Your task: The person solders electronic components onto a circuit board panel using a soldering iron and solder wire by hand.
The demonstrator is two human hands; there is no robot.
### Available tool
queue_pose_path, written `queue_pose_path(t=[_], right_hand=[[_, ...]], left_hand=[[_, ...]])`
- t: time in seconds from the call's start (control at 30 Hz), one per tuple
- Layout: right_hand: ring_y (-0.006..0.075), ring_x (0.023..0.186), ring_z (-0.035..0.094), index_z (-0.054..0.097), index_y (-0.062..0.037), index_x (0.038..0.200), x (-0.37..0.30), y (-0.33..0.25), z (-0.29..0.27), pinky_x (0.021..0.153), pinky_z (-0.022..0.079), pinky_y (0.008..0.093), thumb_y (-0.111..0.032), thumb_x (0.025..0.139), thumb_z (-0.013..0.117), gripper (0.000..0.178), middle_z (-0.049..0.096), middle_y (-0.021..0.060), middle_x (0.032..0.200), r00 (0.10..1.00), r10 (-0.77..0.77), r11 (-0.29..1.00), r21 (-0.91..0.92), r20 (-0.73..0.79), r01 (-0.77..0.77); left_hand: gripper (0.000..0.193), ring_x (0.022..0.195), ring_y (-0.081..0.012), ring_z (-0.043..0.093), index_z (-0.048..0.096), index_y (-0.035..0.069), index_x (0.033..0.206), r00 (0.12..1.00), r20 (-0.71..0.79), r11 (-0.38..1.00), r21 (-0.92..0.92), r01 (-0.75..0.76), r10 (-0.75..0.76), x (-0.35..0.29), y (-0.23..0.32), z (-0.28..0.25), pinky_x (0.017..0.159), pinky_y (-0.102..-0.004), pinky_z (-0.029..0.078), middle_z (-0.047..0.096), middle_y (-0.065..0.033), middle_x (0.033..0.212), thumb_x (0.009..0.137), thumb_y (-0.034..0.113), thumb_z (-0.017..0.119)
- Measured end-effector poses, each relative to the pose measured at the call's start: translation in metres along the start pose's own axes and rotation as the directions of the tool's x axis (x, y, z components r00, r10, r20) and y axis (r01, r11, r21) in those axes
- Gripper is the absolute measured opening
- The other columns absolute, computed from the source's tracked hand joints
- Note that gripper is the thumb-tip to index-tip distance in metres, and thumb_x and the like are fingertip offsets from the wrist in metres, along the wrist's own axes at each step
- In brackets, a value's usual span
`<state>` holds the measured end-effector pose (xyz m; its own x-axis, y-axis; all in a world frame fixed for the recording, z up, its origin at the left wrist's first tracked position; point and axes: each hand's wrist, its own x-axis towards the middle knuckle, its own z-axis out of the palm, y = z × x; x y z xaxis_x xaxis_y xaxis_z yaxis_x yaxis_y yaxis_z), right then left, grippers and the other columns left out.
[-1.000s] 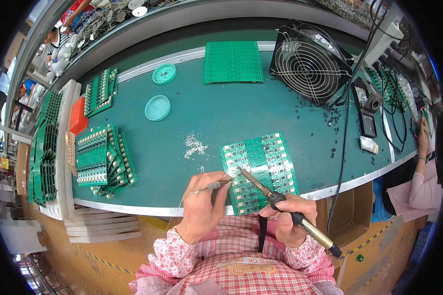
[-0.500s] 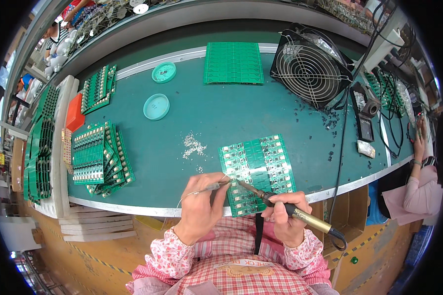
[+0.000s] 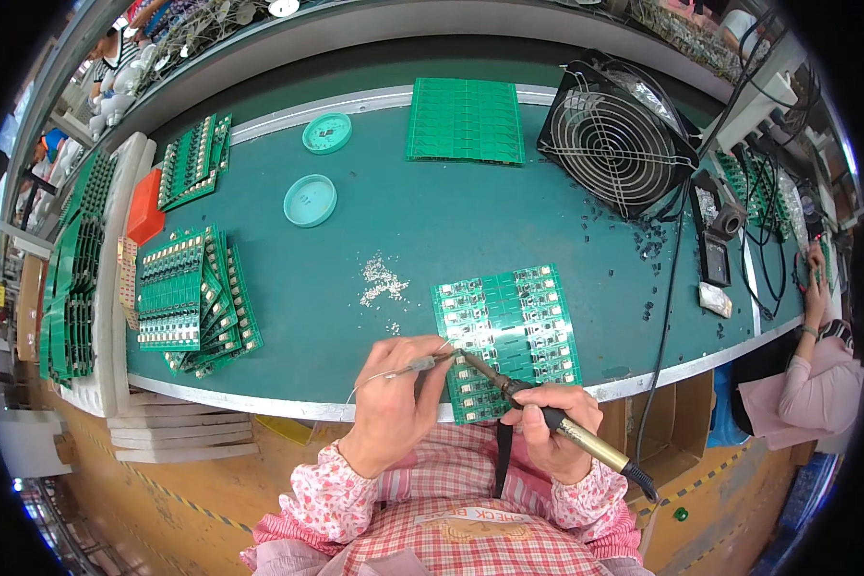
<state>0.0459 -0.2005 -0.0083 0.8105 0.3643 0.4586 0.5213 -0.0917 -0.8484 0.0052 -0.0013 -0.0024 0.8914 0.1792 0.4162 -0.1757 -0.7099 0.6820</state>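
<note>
My left hand (image 3: pixel 394 398) is closed on a length of solder wire (image 3: pixel 372 375), which passes through a grey sleeve between the fingers. Its thin end reaches the left part of a green circuit board (image 3: pixel 514 312) at the table's front edge. In my right hand (image 3: pixel 559 432) is a soldering iron (image 3: pixel 586 440) with a black and gold handle. The iron's tip slants left and meets the board close to the wire's end; the exact contact point is too small to make out. Rows of small pale and dark parts sit on the board.
Tiny pale components (image 3: pixel 382 281) lie loose left of the board. Beyond are two turquoise dishes (image 3: pixel 310 201), stacked bare boards (image 3: pixel 466 120) and a black fan (image 3: pixel 614 144). Populated boards (image 3: pixel 178 298) are piled at left, near an orange box (image 3: pixel 145 206). A co-worker's arm (image 3: pixel 809 322) shows at right.
The view has shifted slightly. My right hand and the soldering iron's handle have tilted a little, while the tip stays near the same spot. My left hand keeps its grip.
</note>
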Motion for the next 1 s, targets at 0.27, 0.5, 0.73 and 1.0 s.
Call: queue_pose_path(t=[0.27, 0.5, 0.73, 1.0], right_hand=[[0.0193, 0.066, 0.073, 0.065, -0.0009, 0.101, 0.000, -0.021, 0.007, 0.058, 0.056, 0.0276, -0.006, 0.085, 0.075, 0.020, 0.074, 0.0114, 0.082, 0.989, 0.148, 0.986, -0.077, -0.008, -0.148], [0.0206, 0.067, 0.072, 0.069, -0.0001, 0.101, 0.013, -0.035, 0.009, 0.058, 0.058, 0.0292, -0.003, 0.078, 0.080, 0.026, 0.073, 0.0102, 0.084, 0.996, -0.013, 0.970, -0.242, 0.087, 0.034], [0.0190, 0.064, 0.072, 0.069, 0.0002, 0.101, 0.012, -0.031, 0.004, 0.057, 0.057, 0.0277, -0.001, 0.078, 0.079, 0.025, 0.074, 0.0112, 0.082, 0.997, -0.044, 0.974, -0.219, 0.065, 0.057], [0.0156, 0.065, 0.073, 0.064, -0.0006, 0.101, 0.003, -0.027, 0.002, 0.057, 0.056, 0.0261, -0.010, 0.093, 0.068, 0.013, 0.073, 0.0084, 0.076, 0.983, 0.185, 0.979, -0.079, -0.020, -0.186]], left_hand=[[0.019, 0.085, -0.0286, 0.065, 0.066, 0.003, 0.098, 1.000, 0.000, 1.000, -0.013, -0.007, 0.007, 0.000, 0.000, 0.000, 0.075, -0.0363, 0.050, 0.070, -0.0090, 0.098, 0.082, -0.004, 0.070], [0.019, 0.085, -0.0287, 0.065, 0.066, 0.003, 0.099, 1.000, -0.014, 1.000, -0.012, -0.014, 0.013, 0.000, -0.001, 0.000, 0.075, -0.0366, 0.050, 0.070, -0.0085, 0.098, 0.082, -0.004, 0.071], [0.018, 0.086, -0.0289, 0.065, 0.066, 0.002, 0.097, 1.000, -0.016, 1.000, -0.013, -0.017, 0.017, 0.001, 0.000, 0.000, 0.075, -0.0365, 0.051, 0.070, -0.0085, 0.098, 0.082, -0.004, 0.071], [0.017, 0.086, -0.0289, 0.065, 0.066, 0.002, 0.096, 1.000, -0.011, 1.000, -0.016, -0.008, 0.008, 0.001, 0.000, 0.000, 0.075, -0.0367, 0.051, 0.070, -0.0088, 0.098, 0.082, -0.004, 0.071]])
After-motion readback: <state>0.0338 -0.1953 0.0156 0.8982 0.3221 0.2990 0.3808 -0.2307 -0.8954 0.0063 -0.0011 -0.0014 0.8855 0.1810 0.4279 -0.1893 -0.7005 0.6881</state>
